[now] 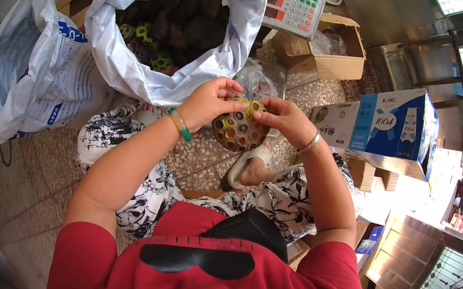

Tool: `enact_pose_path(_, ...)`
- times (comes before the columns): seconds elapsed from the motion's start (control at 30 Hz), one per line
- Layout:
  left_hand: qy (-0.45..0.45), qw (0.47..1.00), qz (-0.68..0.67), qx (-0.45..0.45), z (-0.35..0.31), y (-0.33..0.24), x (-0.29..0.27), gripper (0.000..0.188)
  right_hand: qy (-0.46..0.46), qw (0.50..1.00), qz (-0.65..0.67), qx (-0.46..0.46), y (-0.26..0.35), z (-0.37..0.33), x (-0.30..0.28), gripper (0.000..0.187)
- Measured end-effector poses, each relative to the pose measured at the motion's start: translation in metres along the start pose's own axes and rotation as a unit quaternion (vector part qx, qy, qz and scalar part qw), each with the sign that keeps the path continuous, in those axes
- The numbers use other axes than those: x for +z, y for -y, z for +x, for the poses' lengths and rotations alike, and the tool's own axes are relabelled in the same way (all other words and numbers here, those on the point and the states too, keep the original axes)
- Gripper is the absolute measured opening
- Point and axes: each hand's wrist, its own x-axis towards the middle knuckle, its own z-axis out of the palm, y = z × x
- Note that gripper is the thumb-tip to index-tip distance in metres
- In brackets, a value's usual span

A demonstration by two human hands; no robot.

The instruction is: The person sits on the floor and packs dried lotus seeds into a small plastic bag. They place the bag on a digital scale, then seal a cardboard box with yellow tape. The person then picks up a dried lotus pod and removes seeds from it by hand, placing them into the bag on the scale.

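Observation:
A round brownish-yellow lotus seed pod, its face full of holes, is held up between my two hands over the floor. My left hand, with a green bangle at the wrist, grips its upper left edge, thumb on the face. From the other side my right hand pinches its upper right part between thumb and fingers; some fingertips are hidden behind the pod. Just beyond my left hand stands a wide-open white woven sack, holding dark brown pods and a few green ones.
A second white sack stands at the left. Behind are a digital scale and an open cardboard box; a clear plastic bag lies beyond my hands. A blue-and-white carton stands at the right.

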Motion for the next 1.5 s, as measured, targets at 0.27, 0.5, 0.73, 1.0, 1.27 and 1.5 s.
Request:
enact_pose_path(0.27, 0.059, 0.997, -0.041, -0.036, -0.002, -0.011, -0.006, 0.034, -0.095, 0.981, 0.14, -0.092, -0.006, 0.006, 0.004, 0.032)
enact_pose_path(0.5, 0.079, 0.989, -0.122, -0.031, -0.001, -0.009, -0.007, 0.029, -0.024, 0.957, 0.273, -0.098, -0.011, 0.017, 0.014, 0.025)
enact_pose_path(0.73, 0.004, 0.986, -0.157, -0.061, 0.002, -0.007, -0.003, 0.024, -0.262, 0.948, -0.047, -0.176, -0.007, 0.019, 0.011, 0.027)
enact_pose_path(1.0, -0.002, 0.999, -0.034, 0.002, 0.003, -0.002, 0.006, 0.025, -0.324, 0.843, -0.371, -0.215, -0.01, 0.015, 0.034, 0.033)
enact_pose_path(1.27, -0.015, 0.997, -0.067, -0.02, 0.004, -0.003, -0.003, 0.021, -0.128, 0.988, -0.016, -0.082, -0.011, 0.013, 0.022, 0.028)
enact_pose_path(1.5, 0.006, 0.996, -0.079, -0.042, 0.007, -0.008, -0.005, 0.022, -0.149, 0.97, -0.119, -0.149, -0.019, 0.013, 0.024, 0.021)
